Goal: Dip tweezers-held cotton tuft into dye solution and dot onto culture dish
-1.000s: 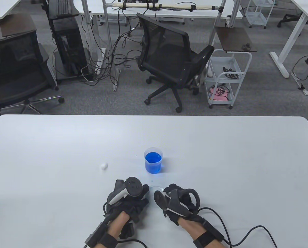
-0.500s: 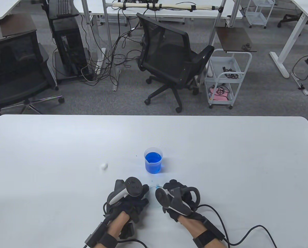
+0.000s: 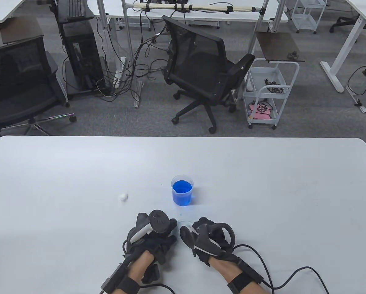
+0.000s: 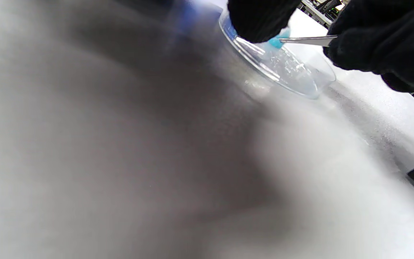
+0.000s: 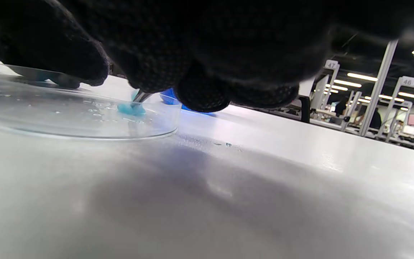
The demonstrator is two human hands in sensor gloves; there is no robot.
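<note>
Shifting a little leftward since half a second ago, my right hand point(image 3: 212, 240) now covers the blue speck that showed just beyond its knuckles, while my left hand point(image 3: 154, 234) has not moved. My right fingers point(image 5: 164, 54) are curled tight, pinching one pair of tweezers point(image 4: 307, 40); the metal tips clamp one blue-soaked cotton tuft point(image 5: 131, 108), which is pressed down onto the floor of the clear dish point(image 5: 156, 122). The tuft touches the dish near its far side, with small wet droplets scattered around it. Of my left hand, one fingertip point(image 4: 261, 18) rests on the dish's rim just beside the tuft; whether the rest of those fingers are curled or straight I cannot tell, since the tracker hides them from above. The dish lies on the white table point(image 3: 262, 183) between my two hands, near the front edge. I count one dish, one tweezers, one cup of blue dye point(image 3: 182, 190) standing just beyond the hands, one dyed tuft, and one spare white cotton ball point(image 3: 123, 197) lying apart to the left of the cup.
</note>
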